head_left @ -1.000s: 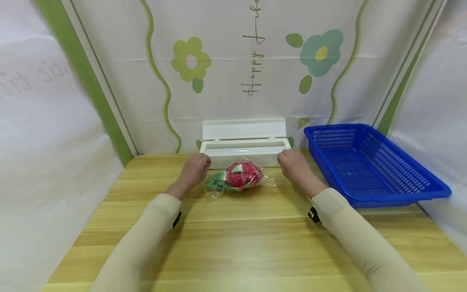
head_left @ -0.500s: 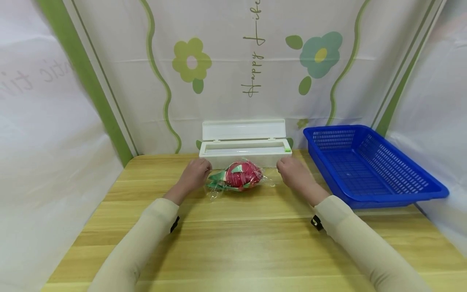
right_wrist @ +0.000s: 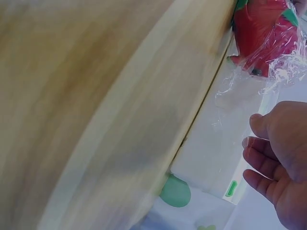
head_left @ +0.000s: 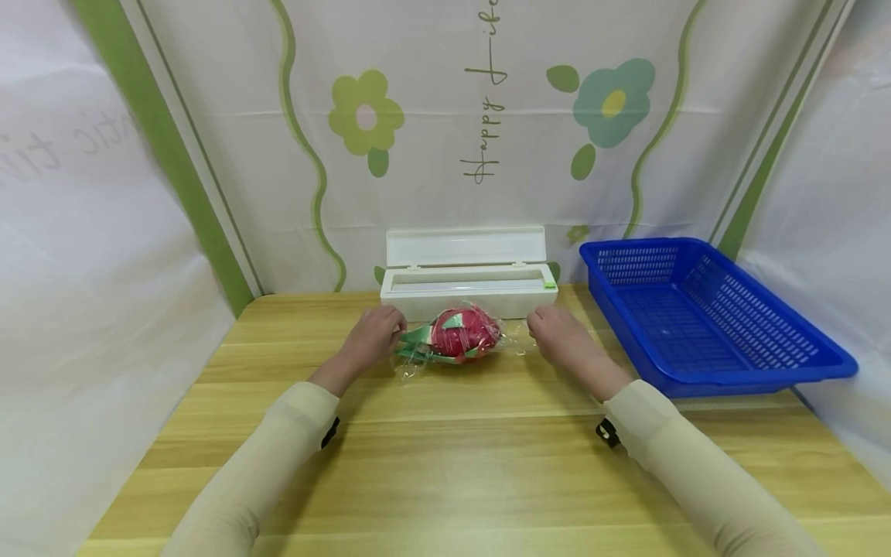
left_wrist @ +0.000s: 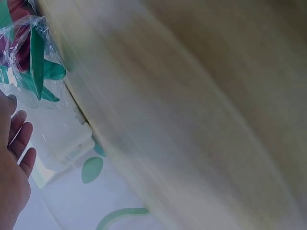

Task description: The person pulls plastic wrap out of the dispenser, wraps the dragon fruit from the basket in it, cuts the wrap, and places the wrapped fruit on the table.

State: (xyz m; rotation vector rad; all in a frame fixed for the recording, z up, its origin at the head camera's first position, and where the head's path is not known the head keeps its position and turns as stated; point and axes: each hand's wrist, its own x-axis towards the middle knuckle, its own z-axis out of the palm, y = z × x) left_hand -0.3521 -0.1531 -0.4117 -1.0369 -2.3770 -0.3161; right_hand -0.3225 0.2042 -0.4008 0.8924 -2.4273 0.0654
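Observation:
A red dragon fruit with green leaf-like scales (head_left: 465,334) lies on the wooden table, wrapped in clear cling film (head_left: 517,340) with loose ends at both sides. Directly behind it stands a white cling film dispenser (head_left: 480,306), its lid (head_left: 465,247) raised. My left hand (head_left: 376,331) is at the leafy left end, fingertips close to the film. Beyond the opposite end is my right hand (head_left: 557,329), near the loose film there. In the right wrist view, thumb and bent fingers (right_wrist: 261,160) stand apart. The left wrist view shows loosely bent fingers (left_wrist: 21,136) beside the wrapped fruit.
A blue slotted plastic basket (head_left: 629,352) stands at the right, beyond my right hand. The dispenser carries a green slider (head_left: 550,285) at its right end. A printed curtain (head_left: 431,170) hangs behind the table (head_left: 459,464).
Both hands have come away from the dispenser's front corners and moved slightly toward me, to the film ends. The green slider now shows. The fruit and basket stay put.

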